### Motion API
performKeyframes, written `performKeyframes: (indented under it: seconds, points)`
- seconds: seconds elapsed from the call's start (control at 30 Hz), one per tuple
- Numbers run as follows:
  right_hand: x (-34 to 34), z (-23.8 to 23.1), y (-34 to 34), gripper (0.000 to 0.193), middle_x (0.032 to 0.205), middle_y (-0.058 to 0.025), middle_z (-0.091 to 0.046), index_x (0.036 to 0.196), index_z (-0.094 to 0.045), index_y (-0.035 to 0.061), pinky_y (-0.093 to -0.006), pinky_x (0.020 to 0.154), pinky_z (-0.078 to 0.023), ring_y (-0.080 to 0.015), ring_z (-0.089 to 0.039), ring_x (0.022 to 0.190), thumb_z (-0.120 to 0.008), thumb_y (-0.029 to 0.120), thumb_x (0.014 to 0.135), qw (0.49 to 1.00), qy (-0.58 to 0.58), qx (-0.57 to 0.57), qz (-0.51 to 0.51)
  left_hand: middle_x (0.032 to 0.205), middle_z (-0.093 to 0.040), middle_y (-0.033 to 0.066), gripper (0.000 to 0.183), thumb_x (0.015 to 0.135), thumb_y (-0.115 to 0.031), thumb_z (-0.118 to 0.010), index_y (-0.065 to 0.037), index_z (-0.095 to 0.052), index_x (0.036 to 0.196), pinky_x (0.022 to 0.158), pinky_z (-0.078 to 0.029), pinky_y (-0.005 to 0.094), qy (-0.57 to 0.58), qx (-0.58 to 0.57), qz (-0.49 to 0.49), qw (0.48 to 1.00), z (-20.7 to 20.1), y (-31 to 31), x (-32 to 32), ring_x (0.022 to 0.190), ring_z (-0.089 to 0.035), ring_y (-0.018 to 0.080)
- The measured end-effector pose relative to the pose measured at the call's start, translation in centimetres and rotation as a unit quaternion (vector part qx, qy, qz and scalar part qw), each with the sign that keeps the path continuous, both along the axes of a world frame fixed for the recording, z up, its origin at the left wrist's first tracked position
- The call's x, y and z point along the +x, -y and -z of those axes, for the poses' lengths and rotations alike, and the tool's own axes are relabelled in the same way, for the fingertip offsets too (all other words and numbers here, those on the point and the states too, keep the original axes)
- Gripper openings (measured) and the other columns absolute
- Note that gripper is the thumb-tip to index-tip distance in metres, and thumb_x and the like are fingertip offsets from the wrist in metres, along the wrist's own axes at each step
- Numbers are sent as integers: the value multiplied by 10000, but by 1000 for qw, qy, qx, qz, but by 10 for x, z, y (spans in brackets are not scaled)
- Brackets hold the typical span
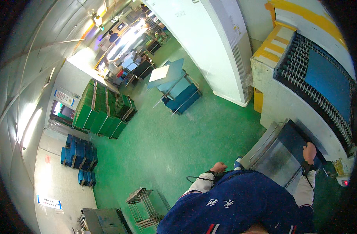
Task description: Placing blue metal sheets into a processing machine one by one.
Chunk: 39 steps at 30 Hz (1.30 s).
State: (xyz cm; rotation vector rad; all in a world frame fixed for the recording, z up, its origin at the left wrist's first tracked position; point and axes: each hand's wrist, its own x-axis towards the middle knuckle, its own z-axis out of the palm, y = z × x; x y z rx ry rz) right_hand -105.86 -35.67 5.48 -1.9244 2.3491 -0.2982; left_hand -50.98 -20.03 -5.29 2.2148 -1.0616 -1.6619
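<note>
At the lower right, a dark blue flat panel [291,136] leans in a grey metal cart or rack [277,158] beside the conveyor machine. My right hand [309,153] is closed at the panel's right side, fingers curled in and seeming to grip its edge; the exact contact is hard to make out. My left hand [219,167] hangs low by my side, its fingers loosely curled with nothing visible in them. A dark strap with a cord is around each wrist. On the machine's roller conveyor [299,58] lies a blue sheet [328,78].
A tall white cabinet [209,46] stands ahead. Beyond the green floor [159,148] are a cart with blue panels [182,97], green racks [104,113] and stacked blue bins [81,152]. A metal stand [141,195] is at lower left. People work at a far lit bench.
</note>
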Motion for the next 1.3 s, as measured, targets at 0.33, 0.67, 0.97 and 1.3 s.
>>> performKeyframes:
  seconds: [0.33, 0.67, 0.97, 1.3]
  points:
    - [7, -12, 1, 343, 986, -186, -611, 1045, -592, 11, -415, 798, -451, -344, -571, 948, -651, 177, 750, 998, 4, 49, 27, 650, -623, 75, 283, 758, -280, -616, -7, -614, 830, 402, -408, 289, -17, 30, 4, 999, 1, 15, -5, 464, -530, 147]
    - [13, -17, 0, 336, 950, -188, -619, 1018, -599, 6, -420, 768, -459, -340, -588, 909, -673, 159, 727, 999, 6, 24, 31, 665, -628, 70, 275, 761, -275, -613, -8, -603, 828, 393, -411, 279, -32, 41, 16, 999, 14, 13, 2, 451, -535, 156]
    - [16, -24, -1, 312, 919, -179, -625, 991, -604, 10, -418, 758, -462, -335, -592, 887, -670, 158, 725, 999, -5, 28, 30, 701, -645, 66, 279, 756, -282, -610, -17, -621, 842, 413, -427, 286, -29, 28, 15, 999, 16, 10, 1, 500, -568, 159]
    - [6, -3, 0, 347, 966, -185, -615, 1022, -592, 2, -415, 782, -452, -343, -578, 930, -668, 176, 732, 999, -7, 25, 31, 671, -643, 58, 327, 768, -338, -577, -18, -638, 793, 447, -454, 308, 3, 36, 52, 998, 15, 4, -2, 500, -577, 161]
